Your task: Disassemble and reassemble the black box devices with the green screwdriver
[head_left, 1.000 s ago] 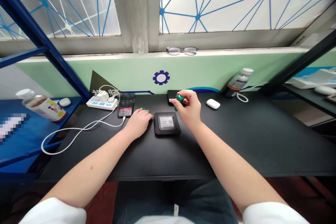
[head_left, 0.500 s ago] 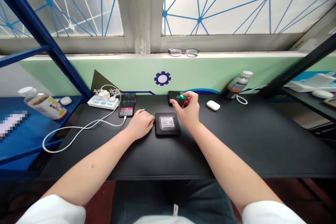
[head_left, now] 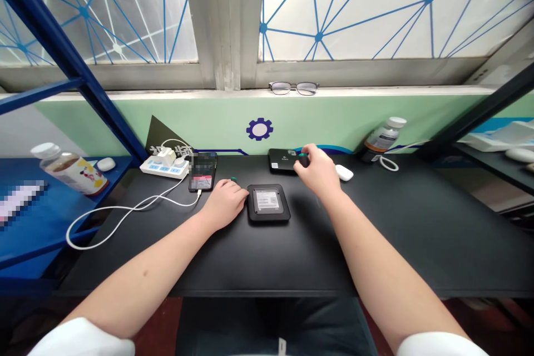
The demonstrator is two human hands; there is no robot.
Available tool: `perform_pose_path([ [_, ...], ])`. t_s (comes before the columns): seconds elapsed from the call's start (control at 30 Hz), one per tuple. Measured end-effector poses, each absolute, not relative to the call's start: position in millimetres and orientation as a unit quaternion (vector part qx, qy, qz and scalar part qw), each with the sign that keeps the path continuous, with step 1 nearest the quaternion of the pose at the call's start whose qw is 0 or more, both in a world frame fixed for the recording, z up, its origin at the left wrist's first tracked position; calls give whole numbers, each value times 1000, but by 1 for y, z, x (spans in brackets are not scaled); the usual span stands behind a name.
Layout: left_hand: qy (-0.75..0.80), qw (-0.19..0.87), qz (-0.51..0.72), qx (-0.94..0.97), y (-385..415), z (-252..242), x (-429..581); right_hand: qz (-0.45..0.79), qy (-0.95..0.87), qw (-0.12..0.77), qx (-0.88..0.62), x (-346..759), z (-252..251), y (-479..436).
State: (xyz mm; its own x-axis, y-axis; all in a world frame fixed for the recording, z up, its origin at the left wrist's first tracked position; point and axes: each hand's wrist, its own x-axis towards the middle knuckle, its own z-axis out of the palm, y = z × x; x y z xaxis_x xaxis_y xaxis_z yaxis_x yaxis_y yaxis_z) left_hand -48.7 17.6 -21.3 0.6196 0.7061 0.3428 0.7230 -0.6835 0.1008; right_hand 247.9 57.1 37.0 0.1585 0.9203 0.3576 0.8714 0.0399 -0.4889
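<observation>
A flat square black case (head_left: pixel 269 218) with a silver labelled plate in its recess lies on the table between my hands. My left hand (head_left: pixel 225 203) rests at its left edge with the fingers curled. A small green tip (head_left: pixel 234 179) shows behind those fingers; the rest of it is hidden. My right hand (head_left: pixel 319 169) is raised beyond the case to the right, closed on the black-and-green handle of a screwdriver (head_left: pixel 303 160). Its shaft is hard to make out now. Behind it lies a flat black box (head_left: pixel 282 161) with a white logo and small label.
A white earbud case (head_left: pixel 344 173) sits just beyond my right hand. At left are a phone (head_left: pixel 203 171) on a white cable (head_left: pixel 125 207) and a power strip (head_left: pixel 164 167). Bottles stand at the left (head_left: pixel 70 169) and back right (head_left: pixel 384 136). Glasses (head_left: pixel 294 88) rest on the sill.
My right hand has moved right, away from the square case, with the screwdriver still in it, uncovering more of the flat box behind. My left hand has stayed beside the case.
</observation>
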Motion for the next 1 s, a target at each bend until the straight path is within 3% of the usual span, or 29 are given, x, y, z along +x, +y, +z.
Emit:
perform_pose_path([
  [0.13, -402, 48, -191, -894, 19, -22, -50, 90, -672, 66, -732, 249, 37, 58],
  [0.23, -407, 55, -205, -889, 20, -23, -50, 102, -683, -12, -723, 248, 36, 57],
  [0.67, -363, 57, -223, -903, 20, -24, -51, 98, -696, -32, -710, 251, 30, 56],
  [0.83, -348, 83, -246, -901, 22, -28, -51, 77, -733, 19, -676, 239, 43, 35],
  [1.0, -406, 113, -267, -867, 20, -23, -50, 180, -745, 69, -639, 226, 44, 19],
])
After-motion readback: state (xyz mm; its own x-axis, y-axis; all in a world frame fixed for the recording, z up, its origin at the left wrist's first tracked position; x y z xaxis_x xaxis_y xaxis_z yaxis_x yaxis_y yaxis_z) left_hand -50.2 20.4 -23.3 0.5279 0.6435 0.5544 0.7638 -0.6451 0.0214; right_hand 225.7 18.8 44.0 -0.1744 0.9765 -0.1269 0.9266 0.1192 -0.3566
